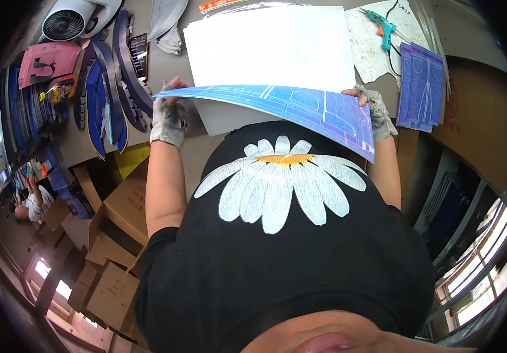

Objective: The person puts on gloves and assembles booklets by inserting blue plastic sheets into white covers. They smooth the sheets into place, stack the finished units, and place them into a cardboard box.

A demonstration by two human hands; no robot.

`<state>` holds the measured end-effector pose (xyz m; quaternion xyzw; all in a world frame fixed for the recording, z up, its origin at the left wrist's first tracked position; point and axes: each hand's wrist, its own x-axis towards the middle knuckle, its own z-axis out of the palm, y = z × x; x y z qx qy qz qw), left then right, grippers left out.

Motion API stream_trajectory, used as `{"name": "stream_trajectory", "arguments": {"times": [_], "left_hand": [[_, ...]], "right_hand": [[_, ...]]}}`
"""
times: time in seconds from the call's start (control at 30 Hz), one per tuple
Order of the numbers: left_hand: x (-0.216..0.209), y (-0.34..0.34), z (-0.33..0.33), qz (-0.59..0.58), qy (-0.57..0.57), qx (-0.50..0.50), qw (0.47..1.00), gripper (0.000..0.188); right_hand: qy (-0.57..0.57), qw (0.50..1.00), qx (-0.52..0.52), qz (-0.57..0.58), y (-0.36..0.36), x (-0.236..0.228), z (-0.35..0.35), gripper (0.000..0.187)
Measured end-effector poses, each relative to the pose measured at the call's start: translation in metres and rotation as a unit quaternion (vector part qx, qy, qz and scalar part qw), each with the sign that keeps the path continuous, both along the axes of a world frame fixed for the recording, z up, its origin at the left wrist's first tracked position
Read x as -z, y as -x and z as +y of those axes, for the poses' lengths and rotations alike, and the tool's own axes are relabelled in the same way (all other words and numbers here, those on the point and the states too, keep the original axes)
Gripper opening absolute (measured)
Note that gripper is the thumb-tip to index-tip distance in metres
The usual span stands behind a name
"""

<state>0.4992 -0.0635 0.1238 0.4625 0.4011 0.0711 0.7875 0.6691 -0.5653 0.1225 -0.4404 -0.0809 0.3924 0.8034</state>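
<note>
1. The left grip point(170, 117), gloved with bare fingertips, is closed on the left end of a blue sheet point(294, 103); fingers show past the far edge, though the exact hold underneath is hidden.
2. The right grip point(377, 109) pinches the same sheet at its far right corner, so 2 hands hold 1 piece.
3. The sheet spans the gap between the 2 grips, apparently lifted, in front of the black shirt point(300, 270), and bowed along its length.
4. Its long axis runs side to side, grip to grip. The left end looks narrow, seen nearly edge-on; the right end looks broader, its near corner pointing back toward the body. The blue, white-lined face is turned to the view.
5. The step in hand looks like handling the sheet by its 2 ends; the next move probably calls for both grips moving together, lest the bend sharpen.
6. Beyond the grips, white sheets point(268, 50) lie on the surface point(165, 63).
7. Right of the right grip are blue panels point(421, 88), with a teal glue gun point(387, 35) farther off; beyond the left grip, a phone point(139, 56) and dark curved strips point(123, 56).
</note>
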Motion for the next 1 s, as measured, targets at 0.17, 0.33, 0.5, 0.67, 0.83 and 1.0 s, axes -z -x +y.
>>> {"name": "stream_trajectory", "arguments": {"times": [0.17,0.33,0.5,0.67,0.83,1.0], "left_hand": [[0.046,0.016,0.020,0.172,-0.306,0.286,0.892,0.035],[-0.013,-0.021,-0.023,0.019,-0.249,0.168,0.954,0.046],[-0.045,-0.053,-0.086,-0.093,-0.347,0.306,0.882,0.033],[-0.039,-0.057,-0.114,-0.066,-0.354,0.361,0.860,0.052],[-0.045,-0.050,-0.108,-0.090,-0.611,0.395,0.680,0.056],[-0.014,-0.048,-0.094,-0.006,-0.715,0.331,0.617,0.067]], "right_hand": [[0.044,0.977,0.025,0.206,-0.014,0.011,0.002,0.026],[0.185,0.975,0.091,0.081,-0.013,0.001,0.022,0.056],[0.304,0.943,0.106,0.086,-0.019,0.001,0.047,0.048],[0.262,0.952,0.105,0.117,-0.021,0.007,0.051,0.050],[0.261,0.949,0.121,0.127,-0.022,0.025,0.040,0.049],[0.317,0.933,0.134,0.107,-0.027,0.058,0.018,0.053]]}}
